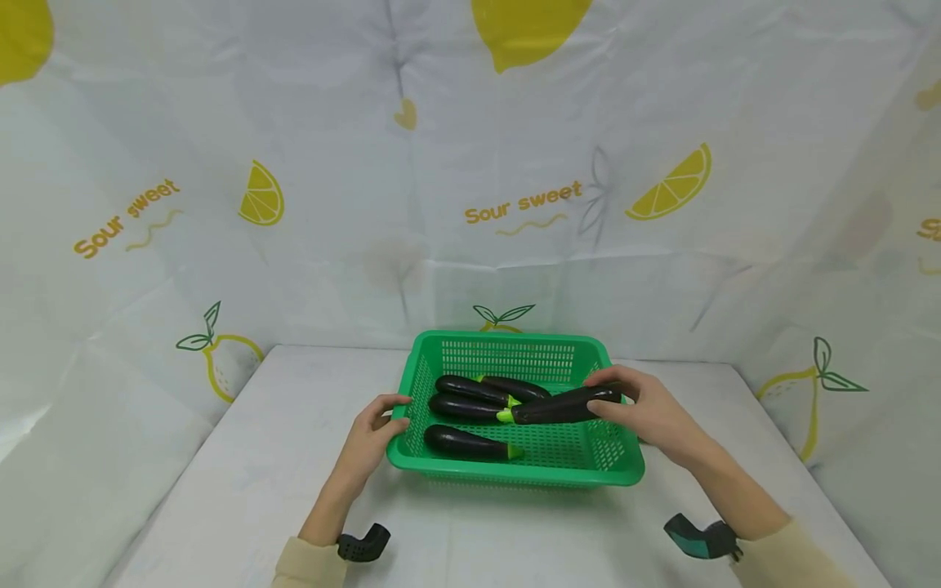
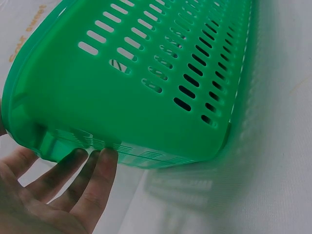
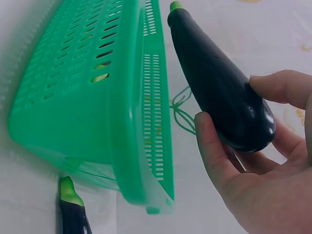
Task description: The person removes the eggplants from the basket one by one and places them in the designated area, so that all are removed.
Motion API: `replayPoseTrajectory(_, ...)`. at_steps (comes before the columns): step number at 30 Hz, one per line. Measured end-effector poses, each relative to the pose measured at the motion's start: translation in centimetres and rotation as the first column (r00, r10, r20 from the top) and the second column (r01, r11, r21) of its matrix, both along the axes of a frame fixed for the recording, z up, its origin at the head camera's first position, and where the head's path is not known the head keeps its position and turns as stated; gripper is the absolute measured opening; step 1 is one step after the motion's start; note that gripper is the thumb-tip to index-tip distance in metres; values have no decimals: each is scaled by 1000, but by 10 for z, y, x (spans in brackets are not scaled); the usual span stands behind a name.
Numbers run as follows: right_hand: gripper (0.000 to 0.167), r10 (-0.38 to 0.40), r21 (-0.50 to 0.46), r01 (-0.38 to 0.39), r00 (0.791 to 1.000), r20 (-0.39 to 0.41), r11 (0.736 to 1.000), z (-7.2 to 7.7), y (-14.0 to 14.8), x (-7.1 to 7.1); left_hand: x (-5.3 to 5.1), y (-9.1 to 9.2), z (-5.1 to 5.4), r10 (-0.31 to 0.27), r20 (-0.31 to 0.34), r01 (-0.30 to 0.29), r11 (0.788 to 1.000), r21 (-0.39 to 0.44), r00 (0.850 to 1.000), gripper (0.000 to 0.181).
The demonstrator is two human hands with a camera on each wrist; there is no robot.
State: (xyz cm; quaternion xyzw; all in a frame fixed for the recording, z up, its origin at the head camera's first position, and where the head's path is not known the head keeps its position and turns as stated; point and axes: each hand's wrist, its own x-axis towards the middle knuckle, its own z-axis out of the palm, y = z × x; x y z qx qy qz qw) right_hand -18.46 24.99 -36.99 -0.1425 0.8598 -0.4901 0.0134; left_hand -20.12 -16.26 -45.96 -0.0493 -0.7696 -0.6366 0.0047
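Observation:
A green plastic basket [image 1: 515,474] with slotted walls holds several dark purple eggplants [image 1: 470,443] with green stems. My right hand [image 1: 635,404] grips another eggplant [image 3: 219,83] near its thick end, thumb on one side and fingers on the other. In the head view, this eggplant overlaps the right part of the basket, its stem pointing left. At the basket's left side, my left hand [image 1: 371,433] holds the rim. The left wrist view shows its fingers [image 2: 100,180] against the basket's outer side, with the thumb mostly out of frame.
One more eggplant [image 3: 73,209] lies outside the basket, close to its wall, in the right wrist view. The basket rests on a white-covered table [image 1: 294,425]. Behind it hangs a white sheet [image 1: 353,269] printed with lemons and lettering.

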Motion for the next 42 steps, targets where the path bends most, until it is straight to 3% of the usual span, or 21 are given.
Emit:
replayPoseTrajectory(6,31,-28,3,28,999,-46,1000,3,13,10,0,0,-1,2,2,-2,1000,-1,1000,32)
replayPoseTrajectory(13,28,-34,-73,26,993,-113,997,3,28,21,0,0,-1,1,7,-1,1000,0,1000,33)
replayPoseTrajectory(21,28,-51,-126,32,987,-151,991,-2,44,31,1,0,0,6,10,-6,1000,-3,1000,33)
replayPoseTrajectory(26,30,-100,-136,77,980,-174,988,-7,55,36,1,0,0,8,7,-7,1000,-5,1000,33)
replayPoseTrajectory(35,31,-197,-141,174,966,-170,975,-13,76,42,1,1,1,8,9,-8,1000,-11,1000,33)
replayPoseTrajectory(42,32,-231,-260,186,961,-153,948,-17,93,44,1,1,1,4,7,-4,1000,-2,1000,33)
